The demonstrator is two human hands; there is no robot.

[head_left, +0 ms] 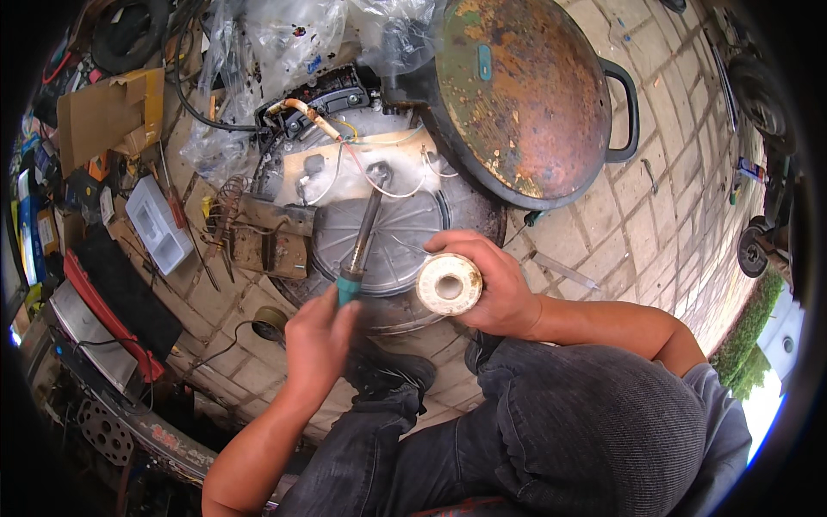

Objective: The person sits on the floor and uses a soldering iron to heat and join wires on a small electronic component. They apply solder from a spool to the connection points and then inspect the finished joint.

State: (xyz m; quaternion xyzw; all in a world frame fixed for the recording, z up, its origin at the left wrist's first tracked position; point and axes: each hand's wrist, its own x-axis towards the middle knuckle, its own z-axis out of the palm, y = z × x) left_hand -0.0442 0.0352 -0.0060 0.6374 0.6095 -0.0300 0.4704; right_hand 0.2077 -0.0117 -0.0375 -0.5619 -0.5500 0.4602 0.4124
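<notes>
My left hand (317,338) grips the teal handle of a soldering iron (362,234), whose metal shaft points up and away to a terminal with white and red wires (389,178) on an opened round appliance base (392,241). My right hand (487,284) holds a white spool of solder wire (449,283) just right of the iron's handle, above the ribbed metal disc of the base. A thin strand runs from the spool toward the wires. My knees in dark jeans fill the lower right.
A rusty round lid with a black handle (525,95) leans behind the base. A coiled heating element (226,202) and metal brackets lie left of it. Clear plastic bags (276,43), a cardboard box (108,112), a white plastic box (158,222) and tools crowd the left. Paving stones (637,224) lie right.
</notes>
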